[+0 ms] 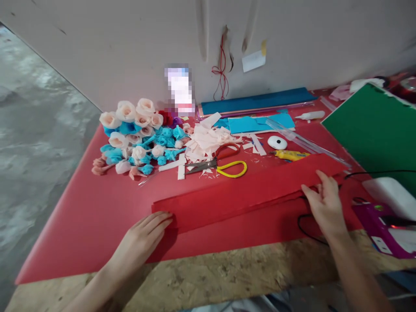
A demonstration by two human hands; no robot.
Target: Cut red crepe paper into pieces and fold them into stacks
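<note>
A long folded strip of red crepe paper [234, 195] lies slantwise over the red table cover, raised a little at its near edge. My left hand [147, 234] has its fingers closed on the paper's left end, thumb hidden beneath. At the other end my right hand [325, 199] pinches the near edge between thumb and fingers. Just beyond the paper are scissors [216, 167] with red and yellow handles, their blades parted. A yellow glue gun [290, 155] sits partly behind the paper's far edge.
Paper flowers [130, 138] in peach and blue fill the back left, beside peach paper scraps [208, 138]. Blue paper [253, 102] lies along the wall. A green board [377, 130] and a purple power strip [383, 229] with black cables are at right. A phone [180, 89] leans on the wall.
</note>
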